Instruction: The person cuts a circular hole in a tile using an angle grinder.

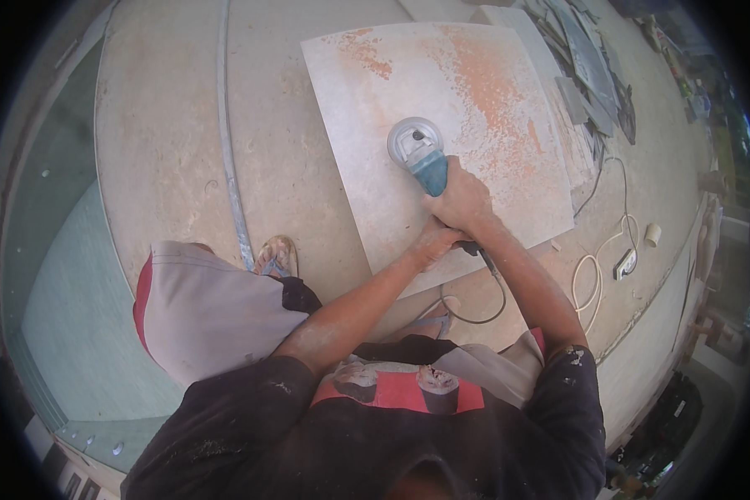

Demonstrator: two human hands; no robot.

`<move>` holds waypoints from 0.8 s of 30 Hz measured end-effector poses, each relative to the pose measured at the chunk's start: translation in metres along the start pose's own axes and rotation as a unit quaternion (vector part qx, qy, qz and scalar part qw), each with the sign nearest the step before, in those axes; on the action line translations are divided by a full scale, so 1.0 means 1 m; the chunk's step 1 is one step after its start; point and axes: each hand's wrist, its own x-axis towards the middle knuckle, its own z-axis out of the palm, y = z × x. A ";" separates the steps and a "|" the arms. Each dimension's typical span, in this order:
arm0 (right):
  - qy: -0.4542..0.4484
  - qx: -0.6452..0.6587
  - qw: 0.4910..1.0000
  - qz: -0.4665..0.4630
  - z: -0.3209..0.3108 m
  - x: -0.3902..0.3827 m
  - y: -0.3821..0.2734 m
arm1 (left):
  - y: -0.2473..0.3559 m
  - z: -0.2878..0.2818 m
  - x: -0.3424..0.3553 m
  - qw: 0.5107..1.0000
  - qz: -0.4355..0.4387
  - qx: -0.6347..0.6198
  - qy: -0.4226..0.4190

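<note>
While both hands close around the teal angle grinder, its round guarded head rests on the large square tile, which lies flat on the concrete floor just ahead of the person's knees. The right hand wraps the body of the tool from above; the left hand grips its rear end just behind, the two hands touching one another. The tile's upper face carries a wide smear of orange dust or stain.

A risk, as I judge it: the black power cord loops back near the tile's near edge, so it could snag and tug the tool off line. The sandalled foot sits just beside the tile's left edge, close enough to be caught if the grinder skids. Bare hands sit right behind the disc.

No package or label is readable. A small pale roll and a white socket block with white cable lie to the right; tile offcuts are stacked beyond.
</note>
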 end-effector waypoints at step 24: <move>0.014 -0.005 1.000 0.007 0.002 -0.001 0.004 | 0.000 -0.004 0.004 1.000 -0.009 0.018 -0.021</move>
